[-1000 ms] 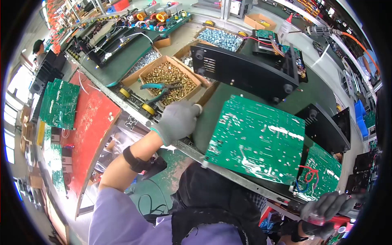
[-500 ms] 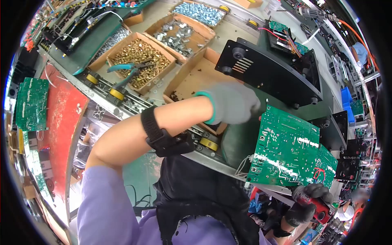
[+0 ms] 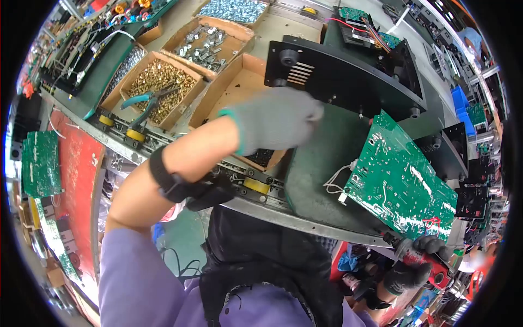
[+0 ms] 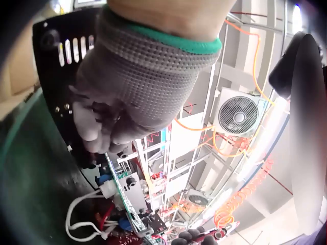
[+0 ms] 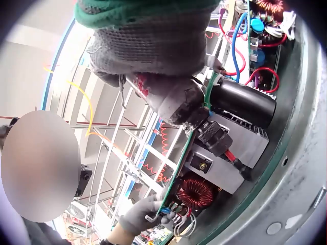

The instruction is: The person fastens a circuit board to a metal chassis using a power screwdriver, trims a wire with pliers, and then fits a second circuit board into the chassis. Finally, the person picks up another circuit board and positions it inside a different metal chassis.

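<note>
My gloved left hand [image 3: 280, 120], blurred in the head view, hangs over a cardboard box [image 3: 231, 90] holding small dark screws. Its fingers are curled in the left wrist view; nothing shows clearly between them. A green circuit board [image 3: 400, 180] stands tilted over the dark mat, solder side up. On its underside the right wrist view shows a copper coil [image 5: 195, 193] and a black cylinder [image 5: 242, 102]. With my right hand [image 3: 430, 248] I grip a red power screwdriver [image 3: 417, 256] at the board's near right corner. Its bit [image 5: 237, 166] points across a metal heat sink [image 5: 225, 158].
A black metal chassis [image 3: 343, 76] stands behind the board. Boxes of brass screws [image 3: 158, 87] and metal clips [image 3: 201, 46] lie to the left, with pliers [image 3: 141, 103] on the brass screws. The metal bench edge [image 3: 305, 223] runs along the front. White wires [image 3: 335, 182] hang from the board.
My left hand has moved right from near the brass screws to beyond the adjoining box, then slightly back left over it. The board has tilted up. The head view has shifted.
</note>
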`<state>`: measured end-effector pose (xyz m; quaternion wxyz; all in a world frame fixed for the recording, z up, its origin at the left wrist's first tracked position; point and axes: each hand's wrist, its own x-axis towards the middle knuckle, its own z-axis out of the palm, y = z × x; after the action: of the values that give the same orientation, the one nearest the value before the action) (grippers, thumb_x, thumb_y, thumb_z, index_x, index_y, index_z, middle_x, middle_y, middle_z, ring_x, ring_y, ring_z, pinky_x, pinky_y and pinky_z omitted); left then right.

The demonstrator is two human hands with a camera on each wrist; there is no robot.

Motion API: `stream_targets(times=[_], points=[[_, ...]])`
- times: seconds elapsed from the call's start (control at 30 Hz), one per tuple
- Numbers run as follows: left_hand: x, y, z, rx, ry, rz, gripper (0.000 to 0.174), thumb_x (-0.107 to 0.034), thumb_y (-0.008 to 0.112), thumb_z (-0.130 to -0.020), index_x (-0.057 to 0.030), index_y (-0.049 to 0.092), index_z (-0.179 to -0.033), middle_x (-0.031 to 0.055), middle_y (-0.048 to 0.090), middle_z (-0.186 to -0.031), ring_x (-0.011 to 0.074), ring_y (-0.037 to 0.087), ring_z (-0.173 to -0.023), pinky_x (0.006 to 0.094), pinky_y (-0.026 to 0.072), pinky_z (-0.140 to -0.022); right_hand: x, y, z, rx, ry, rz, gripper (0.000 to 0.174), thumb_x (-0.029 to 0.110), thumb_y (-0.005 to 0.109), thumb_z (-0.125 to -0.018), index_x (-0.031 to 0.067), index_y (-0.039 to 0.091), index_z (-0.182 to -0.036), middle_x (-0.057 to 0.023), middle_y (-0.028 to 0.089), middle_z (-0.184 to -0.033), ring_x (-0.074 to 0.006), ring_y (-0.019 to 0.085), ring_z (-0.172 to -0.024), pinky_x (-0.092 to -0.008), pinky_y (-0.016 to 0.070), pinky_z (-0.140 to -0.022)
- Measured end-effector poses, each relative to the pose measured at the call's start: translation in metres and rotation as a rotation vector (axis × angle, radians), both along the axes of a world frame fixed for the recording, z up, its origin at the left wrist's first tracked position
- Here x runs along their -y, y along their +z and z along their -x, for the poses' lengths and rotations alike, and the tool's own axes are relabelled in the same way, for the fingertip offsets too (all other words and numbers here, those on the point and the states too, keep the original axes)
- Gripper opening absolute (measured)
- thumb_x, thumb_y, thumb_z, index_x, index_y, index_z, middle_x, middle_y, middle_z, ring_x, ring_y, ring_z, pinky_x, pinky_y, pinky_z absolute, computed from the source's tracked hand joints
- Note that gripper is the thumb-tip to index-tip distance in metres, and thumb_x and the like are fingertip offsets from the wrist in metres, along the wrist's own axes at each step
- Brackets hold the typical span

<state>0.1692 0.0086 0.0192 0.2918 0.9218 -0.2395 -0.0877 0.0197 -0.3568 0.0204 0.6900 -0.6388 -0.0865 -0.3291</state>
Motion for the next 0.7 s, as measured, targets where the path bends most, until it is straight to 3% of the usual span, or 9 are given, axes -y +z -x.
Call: stream_targets(times=[0.07, 0.13, 0.17, 0.33, 0.43, 0.5, 0.53, 0.63, 0.7], points=[[-0.018, -0.014, 0.01, -0.076, 0.151, -0.379, 0.022, -0.024, 0.056, -0.085, -0.008, 0.063, -0.098, 0.0155, 0.064, -0.09, 0.0316, 0.063, -0.092, 0.0435, 0.049, -0.079, -0.01, 0.0, -0.001, 0.01, 0.008, 0.029, 0.052, 0.029, 0.075, -0.075, 0.0071, 0.047, -0.111, -0.0068, 0.045, -0.084, -0.019, 0.046, -0.074, -0.0327, 0.0408, -0.066], [-0.025, -0.031, 0.017, -0.096, 0.15, -0.466, 0.022, -0.021, 0.058, -0.083, -0.0074, 0.064, -0.099, 0.0165, 0.065, -0.092, 0.0336, 0.063, -0.093, 0.0442, 0.05, -0.079, -0.017, -0.003, -0.003, 0.094, -0.026, 0.084, 0.051, 0.028, 0.077, -0.073, 0.0074, 0.046, -0.108, -0.0066, 0.046, -0.081, -0.0191, 0.046, -0.069, -0.0314, 0.0407, -0.063], [-0.025, -0.038, 0.02, -0.121, 0.163, -0.54, 0.023, -0.019, 0.06, -0.081, -0.0069, 0.065, -0.1, 0.0175, 0.067, -0.094, 0.0357, 0.064, -0.094, 0.045, 0.0511, -0.078, -0.014, -0.001, -0.003, 0.079, 0.079, 0.077, 0.052, 0.028, 0.078, -0.073, 0.0083, 0.045, -0.108, -0.0066, 0.047, -0.08, -0.0194, 0.047, -0.07, -0.0306, 0.0412, -0.062], [-0.012, -0.045, 0.017, -0.19, 0.041, -0.582, 0.024, -0.014, 0.063, -0.079, -0.0017, 0.065, -0.1, 0.0185, 0.068, -0.095, 0.0344, 0.066, -0.092, 0.0442, 0.0518, -0.077, -0.024, 0.009, -0.013, 0.144, 0.26, 0.08, 0.051, 0.029, 0.079, -0.073, 0.0097, 0.045, -0.107, -0.0069, 0.049, -0.078, -0.0193, 0.047, -0.067, -0.0305, 0.0418, -0.057], [-0.01, -0.035, 0.013, -0.223, 0.013, -0.672, 0.02, -0.012, 0.06, -0.08, -0.0038, 0.065, -0.097, 0.0167, 0.068, -0.095, 0.0347, 0.066, -0.091, 0.0436, 0.052, -0.075, -0.036, 0.014, -0.019, 0.287, 0.436, -0.02, 0.047, 0.024, 0.074, -0.069, 0.0102, 0.047, -0.105, -0.0035, 0.048, -0.078, -0.0154, 0.044, -0.064, -0.0286, 0.0347, -0.058], [-0.016, -0.02, 0.016, -0.282, 0.207, -0.628, 0.017, -0.011, 0.057, -0.081, -0.0082, 0.067, -0.095, 0.0139, 0.068, -0.097, 0.0338, 0.065, -0.093, 0.0417, 0.0512, -0.078, -0.045, 0.016, -0.024, 0.388, 0.539, -0.073, 0.046, 0.022, 0.074, -0.069, 0.0105, 0.048, -0.105, -0.0021, 0.049, -0.078, -0.0131, 0.045, -0.063, -0.0277, 0.034, -0.059], [-0.024, -0.023, 0.018, -0.281, 0.203, -0.635, 0.017, -0.011, 0.057, -0.081, -0.0082, 0.067, -0.095, 0.0139, 0.068, -0.097, 0.0338, 0.065, -0.093, 0.0417, 0.0512, -0.078, -0.05, 0.017, -0.028, 0.421, 0.57, -0.094, 0.046, 0.021, 0.074, -0.069, 0.0106, 0.048, -0.106, -0.0019, 0.05, -0.078, -0.0126, 0.046, -0.063, -0.0276, 0.0343, -0.059], [-0.051, -0.035, 0.03, 0.089, 0.465, -0.213, 0.012, -0.014, 0.061, -0.084, -0.0076, 0.067, -0.093, 0.0109, 0.067, -0.088, 0.0261, 0.065, -0.083, 0.0354, 0.0504, -0.076, -0.065, 0.018, -0.04, 0.524, 0.639, -0.115, 0.046, 0.021, 0.076, -0.07, 0.0105, 0.047, -0.104, -0.0013, 0.052, -0.076, -0.0113, 0.048, -0.06, -0.0253, 0.037, -0.055], [-0.054, -0.036, 0.036, 0.079, 0.53, -0.145, 0.012, -0.013, 0.061, -0.084, -0.0069, 0.067, -0.093, 0.0109, 0.067, -0.086, 0.025, 0.065, -0.081, 0.0341, 0.0501, -0.075, -0.07, 0.021, -0.045, 0.544, 0.662, -0.085, 0.047, 0.024, 0.077, -0.071, 0.0103, 0.046, -0.104, -0.001, 0.053, -0.075, -0.0109, 0.049, -0.059, -0.0235, 0.0381, -0.052]])
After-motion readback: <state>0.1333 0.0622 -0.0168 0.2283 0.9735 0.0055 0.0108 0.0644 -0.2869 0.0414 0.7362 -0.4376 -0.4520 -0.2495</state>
